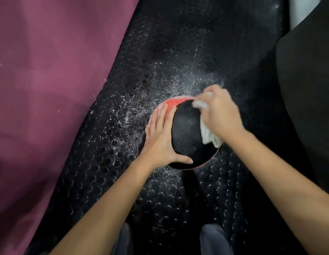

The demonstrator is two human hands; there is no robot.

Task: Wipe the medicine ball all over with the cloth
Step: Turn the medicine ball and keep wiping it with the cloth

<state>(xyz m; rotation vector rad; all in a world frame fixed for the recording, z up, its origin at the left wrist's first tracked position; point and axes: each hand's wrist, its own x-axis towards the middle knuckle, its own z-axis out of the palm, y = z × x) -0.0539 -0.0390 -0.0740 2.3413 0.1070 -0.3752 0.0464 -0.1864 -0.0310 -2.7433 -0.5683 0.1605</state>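
Left of centre in the frame, the left hand (161, 138) lies flat with straight fingers spread over the red panel of the medicine ball (185, 133), which sits on the studded black floor mat (160, 52) just right of centre; nothing but that palm keeps the ball from rolling, so a hard stroke could roll it out from under. To its right, the right hand (219, 115) bunches the white cloth (208, 134) against the ball's right side (fingers curled round it). White powder dusts the mat around the ball, and I judge that a rolling ball could pick it up again, while the underside risks being missed.
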